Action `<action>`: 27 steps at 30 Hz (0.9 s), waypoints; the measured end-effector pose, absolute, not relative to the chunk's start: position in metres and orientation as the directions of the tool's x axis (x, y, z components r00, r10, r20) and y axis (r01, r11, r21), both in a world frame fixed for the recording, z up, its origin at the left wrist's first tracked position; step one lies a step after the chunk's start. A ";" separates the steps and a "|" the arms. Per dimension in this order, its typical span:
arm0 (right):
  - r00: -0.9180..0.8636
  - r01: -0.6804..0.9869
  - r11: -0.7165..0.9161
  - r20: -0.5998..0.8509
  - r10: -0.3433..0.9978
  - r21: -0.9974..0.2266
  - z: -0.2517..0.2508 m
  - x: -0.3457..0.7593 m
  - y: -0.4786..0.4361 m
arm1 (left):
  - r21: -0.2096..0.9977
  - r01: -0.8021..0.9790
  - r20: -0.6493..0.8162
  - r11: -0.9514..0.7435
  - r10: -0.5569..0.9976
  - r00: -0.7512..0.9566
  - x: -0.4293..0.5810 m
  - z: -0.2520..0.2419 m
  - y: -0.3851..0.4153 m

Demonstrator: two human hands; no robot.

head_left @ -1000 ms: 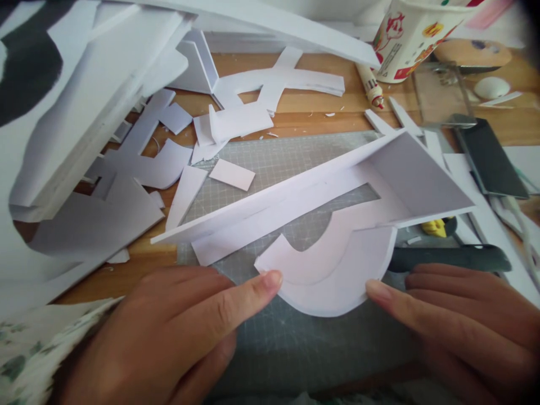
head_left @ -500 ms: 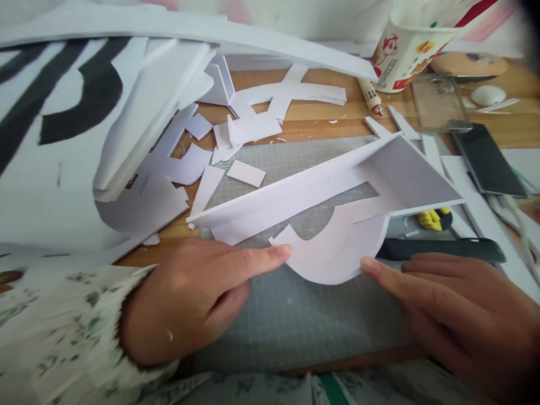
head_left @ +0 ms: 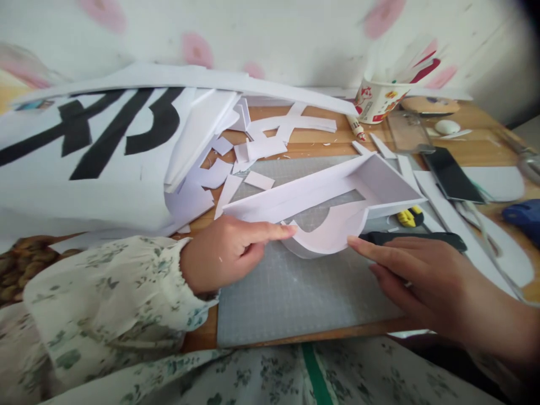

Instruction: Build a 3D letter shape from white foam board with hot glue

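Note:
A white foam-board shape [head_left: 310, 250] with raised walls and a curved, hook-like section rests on a grey cutting mat [head_left: 261, 304]. The tip of my left hand's [head_left: 230, 247] outstretched index finger touches the left end of the curved wall; its other fingers are curled and grip nothing. From the other side, my right hand [head_left: 422, 270] sets its extended index fingertip against the right part of that wall. Its remaining fingers are loosely bent, holding nothing. Just beyond the right hand lies a black bar-like tool [head_left: 442, 242], partly hidden by the fingers.
White offcuts [head_left: 259, 180] lie behind the shape. A large printed sheet [head_left: 139, 197] with black characters covers the left. At the back right stand a paper cup [head_left: 377, 101] and a glue-like tube [head_left: 356, 129]. A phone [head_left: 451, 174] and yellow-black tape measure-like item [head_left: 410, 216] lie right.
The camera view has tilted up and drawn back, showing more wall and table. Both index fingers stay at the curved wall, with only slight shifts.

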State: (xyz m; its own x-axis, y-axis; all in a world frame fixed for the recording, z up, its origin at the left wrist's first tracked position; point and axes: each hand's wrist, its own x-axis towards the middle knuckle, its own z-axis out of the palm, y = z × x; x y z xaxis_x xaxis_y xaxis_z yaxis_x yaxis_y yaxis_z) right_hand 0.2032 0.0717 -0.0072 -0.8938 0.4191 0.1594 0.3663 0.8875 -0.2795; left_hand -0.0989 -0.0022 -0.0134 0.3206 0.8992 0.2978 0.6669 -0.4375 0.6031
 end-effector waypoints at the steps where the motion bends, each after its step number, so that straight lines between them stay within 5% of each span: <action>1: -0.891 0.366 0.888 0.171 0.421 -0.277 -0.007 0.203 0.072 | 0.600 0.666 0.298 -0.444 0.896 0.329 -0.100 -0.014 -0.001; 27: -0.879 0.359 0.922 0.279 0.387 -0.148 -0.013 0.195 0.070 | 0.625 0.622 0.357 -0.472 0.881 0.310 -0.097 -0.021 0.001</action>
